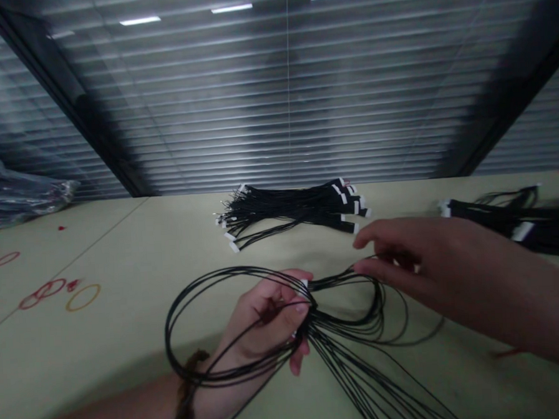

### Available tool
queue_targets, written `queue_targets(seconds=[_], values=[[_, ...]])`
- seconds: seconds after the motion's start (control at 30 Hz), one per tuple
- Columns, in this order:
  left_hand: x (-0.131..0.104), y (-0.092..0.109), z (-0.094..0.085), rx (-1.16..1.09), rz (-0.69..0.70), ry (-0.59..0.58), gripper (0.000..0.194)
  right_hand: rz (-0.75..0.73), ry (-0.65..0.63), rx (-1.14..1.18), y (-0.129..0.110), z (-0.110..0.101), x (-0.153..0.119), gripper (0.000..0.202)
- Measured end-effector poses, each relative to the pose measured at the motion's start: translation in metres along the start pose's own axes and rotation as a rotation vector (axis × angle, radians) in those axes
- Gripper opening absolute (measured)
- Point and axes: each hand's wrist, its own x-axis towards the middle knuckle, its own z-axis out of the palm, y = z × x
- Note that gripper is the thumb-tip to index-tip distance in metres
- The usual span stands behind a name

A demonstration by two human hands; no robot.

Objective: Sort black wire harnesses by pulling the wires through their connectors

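Pinched between the thumb and fingers of my left hand is a bundle of thin black wires, with a white connector showing at the fingertips. Some wires loop back over my left wrist; others fan out toward the lower right. Smaller loops bend to the right of the grip. Beside them is my right hand, thumb and index finger apart. A wire passes close by its thumb; whether the curled fingers touch it, I cannot tell.
A pile of black cables with white connectors lies on the table by the window blinds. More cables lie at right. Red rubber bands, a yellow one and a clear plastic bag are at left.
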Motion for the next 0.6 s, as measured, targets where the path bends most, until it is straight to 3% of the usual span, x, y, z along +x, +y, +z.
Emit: queue_targets(seconds=[0.1,0.27,0.37,0.6], values=[[0.0,-0.003,-0.003,0.0,0.028,0.034,0.026,-0.005,0.063,-0.031,0.0,-0.007,-0.01,0.021],[-0.002,0.001,0.003,0.024,0.0,0.106,0.026,-0.094,-0.232,0.208,-0.04,0.003,-0.031,0.019],[-0.002,0.0,0.005,0.017,0.017,0.084,0.027,-0.068,-0.252,0.209,-0.055,0.015,-0.029,0.02],[-0.001,0.002,0.005,0.043,-0.008,0.08,0.034,0.035,-0.273,0.309,-0.054,0.016,-0.015,0.019]])
